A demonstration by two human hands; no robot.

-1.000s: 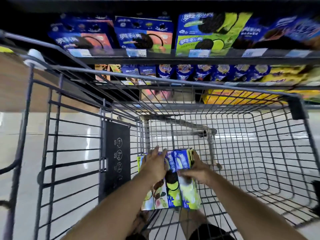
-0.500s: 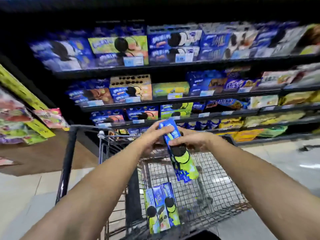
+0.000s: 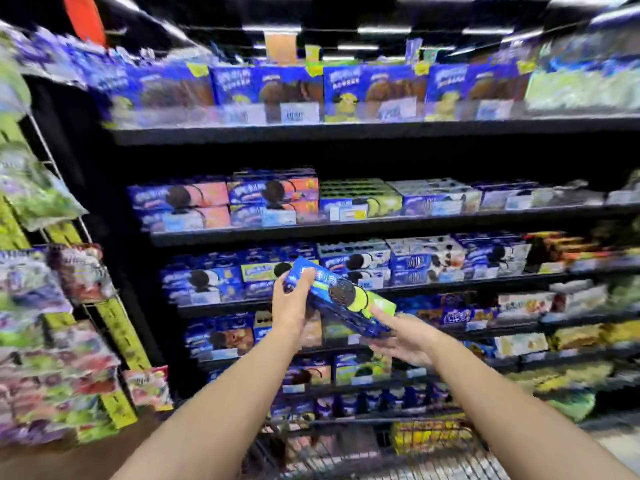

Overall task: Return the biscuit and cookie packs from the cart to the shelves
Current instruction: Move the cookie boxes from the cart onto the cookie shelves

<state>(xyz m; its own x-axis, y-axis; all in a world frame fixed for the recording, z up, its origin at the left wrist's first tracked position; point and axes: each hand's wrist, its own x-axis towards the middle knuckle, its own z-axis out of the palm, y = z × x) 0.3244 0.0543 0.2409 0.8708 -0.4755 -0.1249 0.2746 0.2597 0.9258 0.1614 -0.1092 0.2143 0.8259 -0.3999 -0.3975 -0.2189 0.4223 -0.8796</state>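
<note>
Before biscuit aisle: one shelf unit (image 3: 363, 131), I count six boards, lower ones blurred. Widest dark gap sits under top board, above second-row stacks. One hanging snack rack (image 3: 52, 306) crowds left edge. One cart (image 3: 346, 445), wire rim along bottom edge. One cookie pack (image 3: 341, 299) in air before third board, tilted, high end left. Left grip (image 3: 291, 306) clamped round high end; right grip (image 3: 405, 336) under low end, thumb on top.
</note>
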